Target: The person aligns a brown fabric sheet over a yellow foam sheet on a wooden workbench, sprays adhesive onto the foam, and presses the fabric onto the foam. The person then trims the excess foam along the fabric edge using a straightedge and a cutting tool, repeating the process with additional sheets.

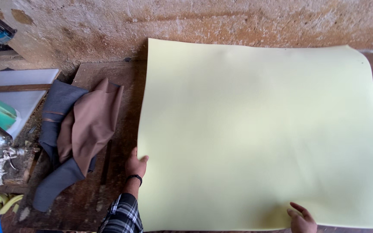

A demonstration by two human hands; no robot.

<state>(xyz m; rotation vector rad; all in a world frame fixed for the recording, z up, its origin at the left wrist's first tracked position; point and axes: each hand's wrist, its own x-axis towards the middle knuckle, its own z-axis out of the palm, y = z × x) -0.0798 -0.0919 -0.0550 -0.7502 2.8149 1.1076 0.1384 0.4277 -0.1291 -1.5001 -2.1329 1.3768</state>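
Holding a large pale yellow foam sheet (pixel 260 133) flat on the wooden worktop (pixel 104 71), we are pinching its left edge with our left hand (pixel 134 165) while our right hand (pixel 302 219) is pressing open on its near edge. It is stretching rightward and away from both hands toward the worktop's far edge, with brown and grey fabric pieces (pixel 76 133) lying beside our left hand.
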